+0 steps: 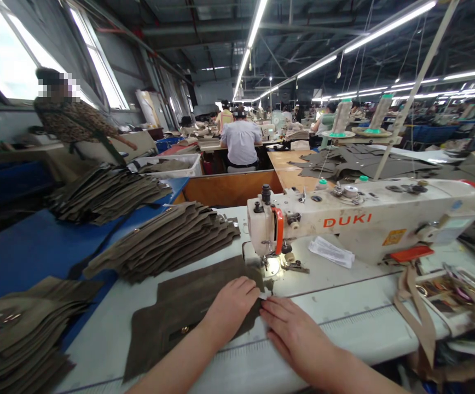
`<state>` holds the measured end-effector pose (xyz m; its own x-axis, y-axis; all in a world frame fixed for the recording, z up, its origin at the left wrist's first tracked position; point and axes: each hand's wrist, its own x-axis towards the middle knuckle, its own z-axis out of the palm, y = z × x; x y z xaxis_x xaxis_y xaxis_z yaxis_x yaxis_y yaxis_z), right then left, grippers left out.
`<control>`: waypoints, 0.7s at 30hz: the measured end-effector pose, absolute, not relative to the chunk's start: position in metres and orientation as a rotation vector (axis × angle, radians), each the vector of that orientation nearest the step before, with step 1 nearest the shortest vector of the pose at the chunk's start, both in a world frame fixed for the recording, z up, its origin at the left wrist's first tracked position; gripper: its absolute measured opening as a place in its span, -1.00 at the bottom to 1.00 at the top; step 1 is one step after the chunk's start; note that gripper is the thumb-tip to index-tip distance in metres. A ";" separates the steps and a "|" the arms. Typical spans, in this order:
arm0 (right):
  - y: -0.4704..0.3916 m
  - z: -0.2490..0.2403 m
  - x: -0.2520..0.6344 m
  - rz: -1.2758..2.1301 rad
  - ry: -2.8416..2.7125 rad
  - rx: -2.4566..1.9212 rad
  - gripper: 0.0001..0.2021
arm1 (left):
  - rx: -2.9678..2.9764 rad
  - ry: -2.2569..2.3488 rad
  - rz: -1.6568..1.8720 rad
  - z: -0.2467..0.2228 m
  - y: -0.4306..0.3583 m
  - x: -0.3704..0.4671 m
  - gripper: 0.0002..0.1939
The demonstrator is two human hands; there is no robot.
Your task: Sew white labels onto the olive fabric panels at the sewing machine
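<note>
Both hands, left [232, 307] and right [297, 335], lie flattened, fingers together, pressing the cloth [196, 306] and a white tag [265, 295]. Sewing machine [344, 219] stands just beyond them on the table [336, 334]; workshop windows are at far left.

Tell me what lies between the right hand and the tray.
Between the right hand and the tray, the head view shows white tabletop, a ruler scale and, near the tray, a tan strap.

"DUKI" on sewing machine [303, 221]
</note>
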<state>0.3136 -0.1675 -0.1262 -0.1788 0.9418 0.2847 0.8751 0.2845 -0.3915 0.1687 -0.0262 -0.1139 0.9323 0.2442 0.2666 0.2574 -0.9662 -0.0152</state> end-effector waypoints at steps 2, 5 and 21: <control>-0.168 -0.126 0.314 0.203 -2.097 -1.635 -0.64 | -3.044 -0.390 -0.372 -0.113 -0.028 0.169 -0.84; -0.167 -0.127 0.314 0.200 -2.089 -1.638 -0.63 | -3.032 -0.366 -0.386 -0.112 -0.027 0.169 -0.85; -0.167 -0.129 0.314 0.203 -2.070 -1.636 -0.63 | -2.876 -0.552 -0.279 -0.107 -0.031 0.177 -0.77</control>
